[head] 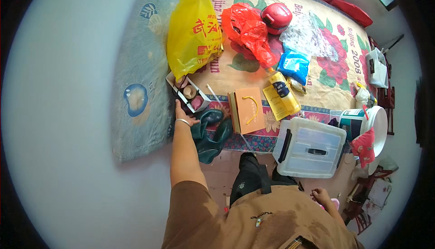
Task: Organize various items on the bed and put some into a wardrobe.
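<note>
My left hand (185, 114), with a pale bracelet at the wrist, reaches to the near side of a white open box (203, 104). Its fingers lie against or just beside the box, the thumb spread apart. The box holds several rounded items, one pink (196, 103) and one tan (189, 92). Dark green rubber boots (212, 130) lie just right of the hand. Behind the box stands a full yellow plastic bag (193, 31). My right hand (321, 195) hangs low by my right side, fingers curled; whether it holds anything is hidden.
On the patterned bed cover (210, 79) lie an orange paper bag (251, 111), a bottle of yellow liquid (283, 92), a red plastic bag (249, 28), a red helmet-like object (277, 16) and a blue packet (295, 66). A lidded clear storage box (311, 147) and white bucket (380, 130) stand right. A folded mattress (136, 62) leans left.
</note>
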Available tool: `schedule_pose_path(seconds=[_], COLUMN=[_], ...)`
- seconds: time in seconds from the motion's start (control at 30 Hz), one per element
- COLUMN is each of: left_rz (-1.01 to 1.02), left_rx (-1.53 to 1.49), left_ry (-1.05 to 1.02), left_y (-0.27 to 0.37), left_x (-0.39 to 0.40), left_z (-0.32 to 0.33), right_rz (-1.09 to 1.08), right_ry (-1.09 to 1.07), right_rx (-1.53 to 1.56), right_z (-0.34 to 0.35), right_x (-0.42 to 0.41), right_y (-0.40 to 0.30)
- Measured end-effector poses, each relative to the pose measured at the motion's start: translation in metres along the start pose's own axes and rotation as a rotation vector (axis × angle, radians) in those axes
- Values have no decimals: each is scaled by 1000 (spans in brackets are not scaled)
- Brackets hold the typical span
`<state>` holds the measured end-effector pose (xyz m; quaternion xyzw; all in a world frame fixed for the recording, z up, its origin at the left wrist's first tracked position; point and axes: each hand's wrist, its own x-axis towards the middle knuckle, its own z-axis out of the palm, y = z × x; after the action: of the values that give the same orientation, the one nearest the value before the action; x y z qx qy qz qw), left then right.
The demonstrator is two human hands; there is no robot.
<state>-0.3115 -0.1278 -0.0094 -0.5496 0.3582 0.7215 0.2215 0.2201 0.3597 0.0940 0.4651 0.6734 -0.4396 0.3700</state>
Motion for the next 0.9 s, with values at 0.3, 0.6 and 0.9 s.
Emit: schedule_pose_path(seconds=[0.3,0.6,0.9], left_rz=[356,701,903], left_rx=[-159,-265,1712], left_ry=[-211,-132,305], left_y=[15,46,63], left_x=[92,-16,-53], left_z=[-28,0,42], right_rz=[-35,-48,-157], right_ry=[-11,-3,85], right_rx=[-21,-72,-85], right_z=[9,21,29], right_x=[10,21,41], right_y=[-35,-79,-67])
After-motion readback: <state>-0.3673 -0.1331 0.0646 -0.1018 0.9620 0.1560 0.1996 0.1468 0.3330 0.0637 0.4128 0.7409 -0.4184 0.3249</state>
